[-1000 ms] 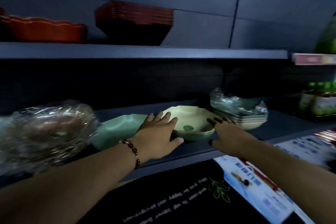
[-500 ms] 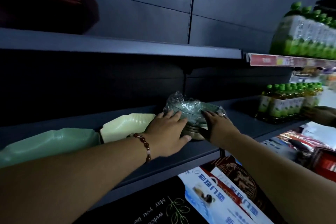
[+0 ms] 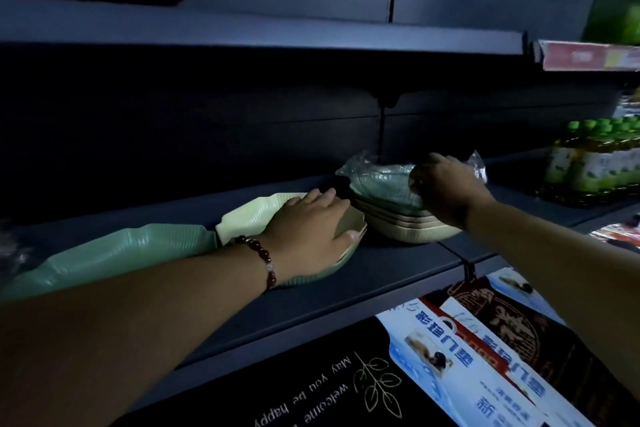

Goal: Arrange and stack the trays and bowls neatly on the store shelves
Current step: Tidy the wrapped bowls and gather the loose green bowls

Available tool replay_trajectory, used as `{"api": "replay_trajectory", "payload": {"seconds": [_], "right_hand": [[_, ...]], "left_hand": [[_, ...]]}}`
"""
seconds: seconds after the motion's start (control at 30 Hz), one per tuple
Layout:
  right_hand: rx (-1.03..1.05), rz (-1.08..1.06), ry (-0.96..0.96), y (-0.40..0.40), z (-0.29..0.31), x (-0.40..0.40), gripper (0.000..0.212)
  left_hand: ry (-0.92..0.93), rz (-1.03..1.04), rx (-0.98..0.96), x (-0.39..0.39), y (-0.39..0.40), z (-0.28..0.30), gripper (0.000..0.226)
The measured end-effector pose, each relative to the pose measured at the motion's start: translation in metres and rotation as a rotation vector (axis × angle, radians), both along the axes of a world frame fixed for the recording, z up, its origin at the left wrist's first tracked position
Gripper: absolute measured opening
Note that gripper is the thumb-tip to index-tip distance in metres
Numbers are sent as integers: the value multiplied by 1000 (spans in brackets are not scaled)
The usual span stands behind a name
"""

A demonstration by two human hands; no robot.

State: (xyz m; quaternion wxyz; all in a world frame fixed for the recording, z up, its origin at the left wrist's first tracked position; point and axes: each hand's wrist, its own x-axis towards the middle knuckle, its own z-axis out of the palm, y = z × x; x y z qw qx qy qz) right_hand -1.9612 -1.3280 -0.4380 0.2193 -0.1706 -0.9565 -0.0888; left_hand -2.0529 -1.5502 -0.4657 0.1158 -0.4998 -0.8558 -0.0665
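Left hand (image 3: 308,229): lies palm-down over the pale yellow bowl (image 3: 242,218), fingers curled over its right rim and grasping it, probably to steady or shift it toward the stack.
Right hand (image 3: 446,194): grips the right side of the wrapped stack (image 3: 384,191), fingers bent into the clear film at the top; the hold suits nudging the pile square on the shelf.
Pale yellow bowl: on the middle shelf (image 3: 363,274), left of the stack and just beside it, with a similar rim showing beneath, so likely already nested.
Wrapped stack: scalloped bowls, green-tinted on top, cream below, set farther back and to the right; film bunches at both ends.
Green tray (image 3: 121,253): far left on the same shelf, its edge touching or overlapping the yellow bowl; which cannot be told.
Bottles (image 3: 595,163): green-capped, on the adjoining shelf at right, well apart from the bowls.
Printed packs (image 3: 460,357): below the shelf edge, near right.
Judged step: aligning neighbouring piles along one row.
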Motion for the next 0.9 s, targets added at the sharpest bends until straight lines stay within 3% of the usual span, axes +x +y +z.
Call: {"api": "replay_trajectory", "payload": {"seconds": [0.13, 0.27, 0.37, 0.47, 0.57, 0.7, 0.77, 0.9], "right_hand": [[135, 110, 83, -35, 1, 24, 23], [123, 188, 191, -83, 8, 53, 14], [126, 263, 158, -124, 16, 74, 11], [168, 355, 126, -169, 16, 92, 20], [245, 413, 135, -209, 10, 102, 28], [216, 428, 250, -255, -3, 108, 24], [125, 426, 304, -280, -10, 110, 17], [-291, 311, 419, -332, -22, 112, 43]], "left_hand": [[-261, 26, 209, 18, -16, 15, 57], [-730, 174, 504, 42, -39, 34, 56], [-1196, 113, 678, 58, -72, 39, 66], [-1483, 149, 789, 68, -106, 36, 54], [-1583, 226, 920, 79, -136, 26, 32], [-1637, 300, 1132, 87, -183, 14, 24], [-1642, 325, 1210, 90, -209, 10, 17], [-1591, 359, 1323, 90, -261, 3, 8]]}}
